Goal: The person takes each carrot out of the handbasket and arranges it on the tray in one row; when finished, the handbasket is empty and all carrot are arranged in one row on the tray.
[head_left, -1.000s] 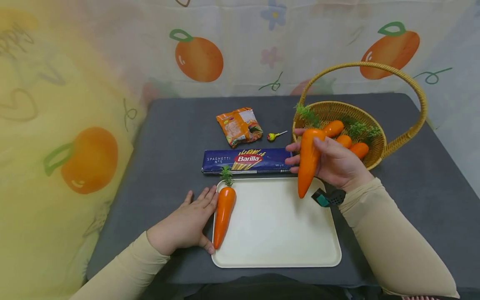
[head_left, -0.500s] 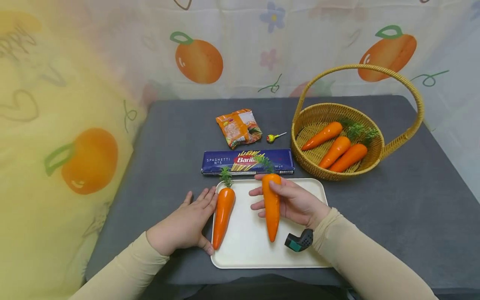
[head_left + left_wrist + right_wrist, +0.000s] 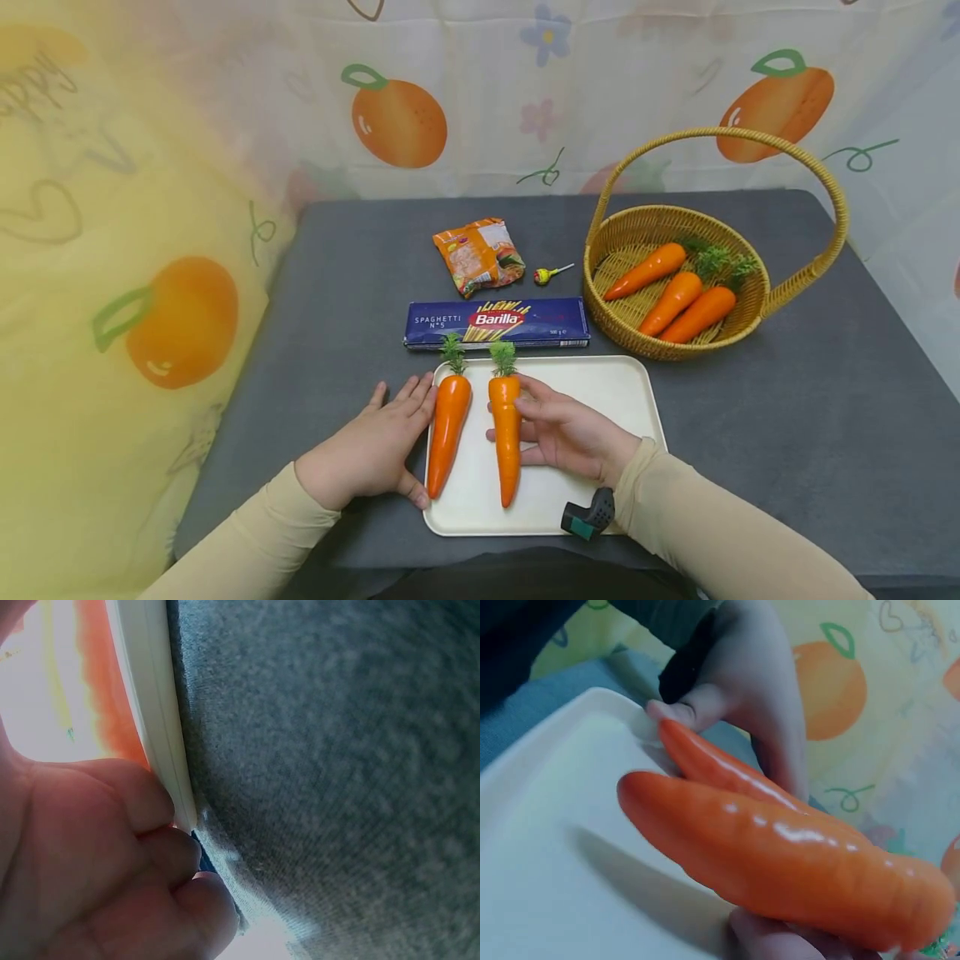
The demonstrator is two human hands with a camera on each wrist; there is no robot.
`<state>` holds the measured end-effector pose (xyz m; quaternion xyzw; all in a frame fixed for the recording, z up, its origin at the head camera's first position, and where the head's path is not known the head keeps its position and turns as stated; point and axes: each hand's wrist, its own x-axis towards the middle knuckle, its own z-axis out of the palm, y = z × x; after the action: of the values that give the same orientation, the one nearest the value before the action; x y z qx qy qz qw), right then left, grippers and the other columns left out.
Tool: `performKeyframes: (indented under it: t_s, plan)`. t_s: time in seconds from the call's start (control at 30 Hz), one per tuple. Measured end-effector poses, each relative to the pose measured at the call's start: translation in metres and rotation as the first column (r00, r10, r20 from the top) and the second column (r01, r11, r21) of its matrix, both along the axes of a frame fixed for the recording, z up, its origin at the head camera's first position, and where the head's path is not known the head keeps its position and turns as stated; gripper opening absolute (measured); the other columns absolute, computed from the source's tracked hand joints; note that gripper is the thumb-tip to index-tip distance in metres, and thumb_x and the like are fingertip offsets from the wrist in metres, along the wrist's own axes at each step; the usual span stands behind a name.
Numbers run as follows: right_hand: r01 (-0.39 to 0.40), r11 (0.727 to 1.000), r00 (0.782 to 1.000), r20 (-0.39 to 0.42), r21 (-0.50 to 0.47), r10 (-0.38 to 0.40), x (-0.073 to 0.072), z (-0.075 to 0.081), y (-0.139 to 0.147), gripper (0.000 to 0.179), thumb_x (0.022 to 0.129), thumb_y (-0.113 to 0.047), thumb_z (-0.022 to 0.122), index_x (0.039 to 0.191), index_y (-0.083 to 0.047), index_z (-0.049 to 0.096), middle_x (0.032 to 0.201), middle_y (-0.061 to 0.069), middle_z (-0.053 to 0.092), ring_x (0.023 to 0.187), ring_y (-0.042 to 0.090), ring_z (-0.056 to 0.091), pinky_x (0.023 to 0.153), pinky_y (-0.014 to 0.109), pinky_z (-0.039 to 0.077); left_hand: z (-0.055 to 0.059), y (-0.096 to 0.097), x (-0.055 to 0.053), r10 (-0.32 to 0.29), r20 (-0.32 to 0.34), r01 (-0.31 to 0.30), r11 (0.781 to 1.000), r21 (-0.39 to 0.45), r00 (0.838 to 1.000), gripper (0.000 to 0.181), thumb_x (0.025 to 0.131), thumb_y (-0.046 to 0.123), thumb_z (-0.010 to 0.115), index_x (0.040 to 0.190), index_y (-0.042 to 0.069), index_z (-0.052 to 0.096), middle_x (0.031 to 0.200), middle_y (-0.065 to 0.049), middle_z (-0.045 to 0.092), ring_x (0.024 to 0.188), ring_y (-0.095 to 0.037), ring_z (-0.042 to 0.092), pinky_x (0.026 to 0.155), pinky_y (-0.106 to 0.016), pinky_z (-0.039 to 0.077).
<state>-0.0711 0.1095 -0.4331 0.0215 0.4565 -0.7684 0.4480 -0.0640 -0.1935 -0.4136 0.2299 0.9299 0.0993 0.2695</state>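
Note:
A cream tray (image 3: 626,392) lies at the front of the table. My left hand (image 3: 363,458) rests at the tray's left edge with its fingers stretched out; in the left wrist view its fingers (image 3: 142,795) touch the rim. One orange carrot (image 3: 450,429) with a green top lies along that side of the tray. Beside it, my right hand (image 3: 566,433) holds a second carrot (image 3: 506,437) between thumb and fingers, tip toward me. The right wrist view shows this carrot (image 3: 780,862) close over the tray, casting a shadow on it.
Behind the tray lies a blue spaghetti box (image 3: 495,323). Farther back are an orange snack packet (image 3: 480,254) and a lollipop (image 3: 543,275). At the back right stands a wicker basket (image 3: 600,321) with a tall handle and several carrots (image 3: 648,271) inside.
My right hand has brought a carrot from over the basket leftward and down to the tray, beside the first carrot. The left hand has stayed in place.

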Motion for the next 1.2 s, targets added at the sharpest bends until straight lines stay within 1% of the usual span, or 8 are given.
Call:
performKeyframes:
  t_s: [0.1,0.2,0.37,0.53,0.7,0.83,1.03,1.2]
  plan:
    - [-0.011,1.000,1.000,-0.005,-0.008,0.011,0.003,0.000,-0.001,0.081,0.116,-0.026,0.051,0.180,-0.025,0.001,0.183,0.022,0.018,0.146,0.038,0.057,0.115,0.054,0.056,0.000,-0.002,0.001,-0.017,-0.012,0.017,1.000,0.013,1.000,0.154,0.060,0.069,0.099,0.173,-0.004,0.025,0.184,-0.022,0.012,0.171,-0.046,0.016,0.131,-0.079,0.006]
    - [-0.015,1.000,1.000,-0.010,-0.001,0.015,0.005,0.001,-0.001,0.083,0.115,-0.027,0.053,0.180,-0.025,0.001,0.185,0.020,0.013,0.154,0.046,0.048,0.117,0.057,0.053,0.000,-0.003,0.001,-0.028,-0.023,0.028,0.999,0.027,0.999,0.154,0.060,0.070,0.098,0.172,-0.005,0.025,0.184,-0.024,0.013,0.170,-0.047,0.017,0.130,-0.080,0.007]
    - [-0.024,0.999,1.000,-0.015,0.026,0.025,0.007,0.003,-0.001,0.085,0.114,-0.027,0.054,0.180,-0.025,0.001,0.185,0.022,0.013,0.161,0.051,0.038,0.124,0.062,0.045,0.000,-0.003,0.001,-0.015,-0.009,0.015,0.999,0.030,1.000,0.153,0.060,0.071,0.097,0.172,-0.005,0.026,0.184,-0.023,0.013,0.170,-0.046,0.016,0.130,-0.079,0.006]
    - [-0.034,0.992,0.994,-0.098,0.119,0.045,0.005,0.008,0.002,0.082,0.111,-0.021,0.055,0.179,-0.020,0.009,0.181,0.026,0.023,0.155,0.050,0.048,0.125,0.069,0.040,-0.001,-0.001,0.000,-0.009,0.000,0.009,1.000,0.012,1.000,0.152,0.060,0.071,0.097,0.173,-0.003,0.026,0.184,-0.021,0.012,0.171,-0.045,0.015,0.131,-0.078,0.004]
    - [-0.046,0.976,0.973,-0.212,0.212,0.092,0.003,0.014,0.009,0.079,0.109,-0.018,0.060,0.177,-0.015,0.019,0.175,0.027,0.035,0.144,0.043,0.061,0.120,0.062,0.050,-0.001,-0.001,0.000,-0.010,0.000,0.010,1.000,-0.008,1.000,0.153,0.060,0.071,0.096,0.174,-0.002,0.025,0.185,-0.020,0.011,0.171,-0.044,0.013,0.132,-0.078,0.004]
    - [-0.046,0.969,0.961,-0.254,0.244,0.109,-0.001,0.019,0.015,0.072,0.110,-0.018,0.058,0.175,-0.011,0.026,0.170,0.026,0.045,0.139,0.039,0.066,0.117,0.058,0.054,0.001,-0.001,-0.001,-0.010,-0.003,0.010,1.000,-0.003,1.000,0.153,0.060,0.071,0.097,0.173,-0.003,0.025,0.184,-0.021,0.012,0.171,-0.045,0.014,0.131,-0.078,0.004]
    - [-0.060,0.981,0.948,-0.297,0.186,0.115,-0.009,0.035,0.028,0.064,0.115,-0.025,0.054,0.170,-0.002,0.033,0.162,0.026,0.056,0.133,0.032,0.072,0.113,0.052,0.057,0.002,0.001,-0.002,-0.008,-0.003,0.008,1.000,-0.012,1.000,0.152,0.060,0.070,0.097,0.174,-0.002,0.026,0.185,-0.020,0.011,0.171,-0.044,0.014,0.132,-0.077,0.003]
    - [-0.052,0.997,0.918,-0.389,0.062,0.072,-0.020,0.059,0.049,0.060,0.117,-0.031,0.051,0.167,-0.002,0.036,0.155,0.019,0.063,0.133,0.030,0.072,0.112,0.050,0.058,0.001,0.002,0.000,0.004,0.012,-0.004,1.000,-0.028,1.000,0.151,0.060,0.069,0.097,0.174,0.000,0.026,0.185,-0.017,0.011,0.172,-0.042,0.012,0.132,-0.076,0.002]
